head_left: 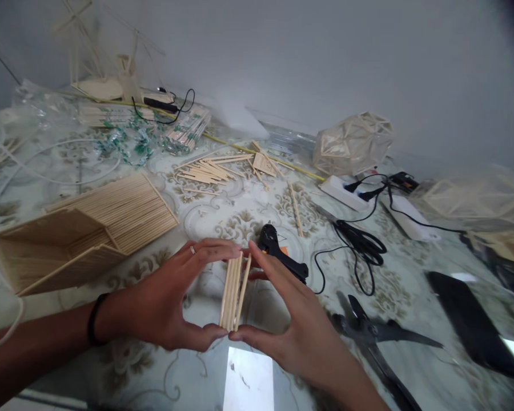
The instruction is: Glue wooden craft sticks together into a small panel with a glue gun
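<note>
Between my two hands, above the table, is a small panel of wooden sticks set side by side. My left hand grips the panel at its top and bottom ends between fingers and thumb. In my right hand a single wooden stick is pinched by its ends along the panel's right side, slightly tilted, with a narrow gap towards the top. Just beyond my right fingers lies a black hot glue gun. To the left rests a box-like piece built of sticks, with a flat stick panel behind it.
Loose sticks are scattered at the back middle. Black-handled scissors, pruning shears and a black phone lie on the right. Cords run from a white power strip. Bagged sticks and a faceted stick frame stand near the wall.
</note>
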`<control>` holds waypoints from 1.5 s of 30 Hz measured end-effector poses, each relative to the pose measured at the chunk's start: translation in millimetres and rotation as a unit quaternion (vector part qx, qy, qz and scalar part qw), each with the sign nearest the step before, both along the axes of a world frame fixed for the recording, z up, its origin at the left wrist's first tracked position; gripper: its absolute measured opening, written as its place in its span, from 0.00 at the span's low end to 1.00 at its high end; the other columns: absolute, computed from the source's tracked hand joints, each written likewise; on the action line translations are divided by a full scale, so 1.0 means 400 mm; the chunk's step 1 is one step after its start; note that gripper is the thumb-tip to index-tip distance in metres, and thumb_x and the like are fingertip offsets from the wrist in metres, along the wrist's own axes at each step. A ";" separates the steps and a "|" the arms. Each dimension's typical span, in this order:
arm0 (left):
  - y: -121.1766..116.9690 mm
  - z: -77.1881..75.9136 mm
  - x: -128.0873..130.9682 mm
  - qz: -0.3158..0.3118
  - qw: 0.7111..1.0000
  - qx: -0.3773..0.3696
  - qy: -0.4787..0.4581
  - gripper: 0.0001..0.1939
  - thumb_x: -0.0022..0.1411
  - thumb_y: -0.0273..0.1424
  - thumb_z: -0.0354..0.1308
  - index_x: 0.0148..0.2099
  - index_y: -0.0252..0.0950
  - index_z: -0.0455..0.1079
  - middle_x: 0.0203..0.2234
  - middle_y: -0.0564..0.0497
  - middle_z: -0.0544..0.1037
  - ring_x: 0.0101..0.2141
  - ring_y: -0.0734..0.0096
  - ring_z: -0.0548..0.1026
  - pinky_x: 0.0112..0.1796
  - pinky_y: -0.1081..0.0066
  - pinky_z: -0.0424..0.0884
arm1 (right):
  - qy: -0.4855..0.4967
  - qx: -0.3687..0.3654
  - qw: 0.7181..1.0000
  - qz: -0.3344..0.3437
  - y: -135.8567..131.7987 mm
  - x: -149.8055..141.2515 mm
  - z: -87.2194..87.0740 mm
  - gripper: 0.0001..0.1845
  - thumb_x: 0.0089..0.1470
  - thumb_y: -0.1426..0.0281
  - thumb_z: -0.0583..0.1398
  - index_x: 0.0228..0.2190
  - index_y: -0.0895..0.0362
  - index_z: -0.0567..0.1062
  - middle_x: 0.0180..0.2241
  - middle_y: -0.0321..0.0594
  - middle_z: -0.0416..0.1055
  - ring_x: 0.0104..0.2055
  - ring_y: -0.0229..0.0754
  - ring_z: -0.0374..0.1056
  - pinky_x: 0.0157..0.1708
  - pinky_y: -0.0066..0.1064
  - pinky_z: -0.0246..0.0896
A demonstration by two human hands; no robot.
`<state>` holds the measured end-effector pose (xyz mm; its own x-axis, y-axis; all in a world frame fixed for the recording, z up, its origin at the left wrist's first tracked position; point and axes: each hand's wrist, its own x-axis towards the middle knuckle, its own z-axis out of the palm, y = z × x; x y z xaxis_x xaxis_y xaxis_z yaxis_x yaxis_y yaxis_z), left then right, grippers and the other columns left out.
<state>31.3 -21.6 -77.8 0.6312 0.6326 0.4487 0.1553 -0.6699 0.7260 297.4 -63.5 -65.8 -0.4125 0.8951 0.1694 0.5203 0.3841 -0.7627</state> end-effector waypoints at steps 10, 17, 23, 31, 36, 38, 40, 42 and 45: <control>-0.001 0.003 -0.004 0.000 1.000 0.004 0.017 0.55 0.60 0.34 0.76 0.81 0.49 0.50 0.73 0.39 0.71 0.70 0.40 0.72 0.70 0.39 0.70 | 0.016 -0.017 1.000 0.000 0.002 -0.002 0.002 0.65 0.51 0.52 0.81 0.78 0.29 0.53 0.72 0.45 0.69 0.62 0.61 0.79 0.68 0.63 0.71; 0.004 -0.002 -0.002 -0.007 1.000 0.017 0.013 0.56 0.59 0.36 0.76 0.81 0.47 0.49 0.72 0.38 0.72 0.70 0.41 0.73 0.70 0.42 0.71 | 0.029 -0.025 0.999 0.002 0.002 -0.005 0.007 0.65 0.51 0.55 0.81 0.78 0.27 0.54 0.69 0.42 0.67 0.58 0.54 0.79 0.64 0.53 0.78; -0.001 0.005 -0.004 0.002 1.000 0.018 0.011 0.55 0.60 0.36 0.76 0.81 0.46 0.51 0.72 0.38 0.72 0.69 0.40 0.74 0.69 0.41 0.72 | 0.039 -0.018 0.999 -0.012 0.005 -0.011 0.006 0.65 0.53 0.56 0.81 0.78 0.26 0.51 0.66 0.42 0.67 0.57 0.54 0.78 0.60 0.53 0.81; 0.001 0.003 -0.001 0.004 1.000 0.022 0.004 0.54 0.60 0.37 0.76 0.80 0.46 0.51 0.70 0.38 0.73 0.68 0.43 0.74 0.68 0.42 0.73 | 0.045 -0.008 0.999 -0.010 0.006 -0.015 0.013 0.53 0.56 0.56 0.79 0.73 0.29 0.61 0.62 0.41 0.67 0.54 0.51 0.77 0.57 0.50 0.81; 0.001 0.010 0.001 0.006 1.000 0.015 0.005 0.53 0.61 0.36 0.76 0.80 0.47 0.52 0.70 0.38 0.73 0.68 0.42 0.75 0.68 0.42 0.73 | 0.043 -0.012 0.999 -0.009 0.008 -0.016 0.011 0.53 0.57 0.57 0.79 0.73 0.30 0.61 0.62 0.41 0.67 0.54 0.50 0.77 0.58 0.50 0.80; 0.000 0.015 -0.001 0.006 1.000 0.012 0.009 0.53 0.61 0.36 0.76 0.80 0.49 0.51 0.71 0.38 0.73 0.68 0.42 0.76 0.67 0.41 0.74 | 0.043 -0.015 0.999 -0.009 0.009 -0.014 0.010 0.54 0.56 0.57 0.79 0.73 0.29 0.60 0.63 0.41 0.67 0.55 0.51 0.77 0.58 0.51 0.80; -0.002 0.020 -0.002 0.009 1.000 0.010 0.012 0.55 0.61 0.36 0.76 0.81 0.49 0.50 0.72 0.39 0.73 0.68 0.42 0.76 0.67 0.41 0.75 | 0.046 -0.015 0.999 -0.008 0.009 -0.011 0.009 0.54 0.56 0.57 0.79 0.73 0.30 0.61 0.62 0.41 0.67 0.56 0.52 0.77 0.58 0.51 0.80; -0.004 0.022 -0.003 0.015 1.000 0.004 0.018 0.56 0.60 0.35 0.77 0.81 0.50 0.50 0.73 0.39 0.73 0.69 0.42 0.76 0.67 0.41 0.74 | 0.049 -0.016 0.999 -0.004 0.010 -0.009 0.010 0.54 0.55 0.58 0.80 0.73 0.31 0.61 0.62 0.42 0.67 0.56 0.53 0.76 0.58 0.50 0.79; -0.006 0.021 -0.005 0.022 0.999 -0.006 0.028 0.57 0.59 0.34 0.78 0.81 0.51 0.50 0.73 0.41 0.73 0.68 0.42 0.77 0.68 0.41 0.74 | 0.055 -0.017 0.998 0.004 0.013 -0.010 0.012 0.57 0.51 0.60 0.82 0.72 0.33 0.62 0.62 0.42 0.66 0.57 0.53 0.75 0.58 0.49 0.78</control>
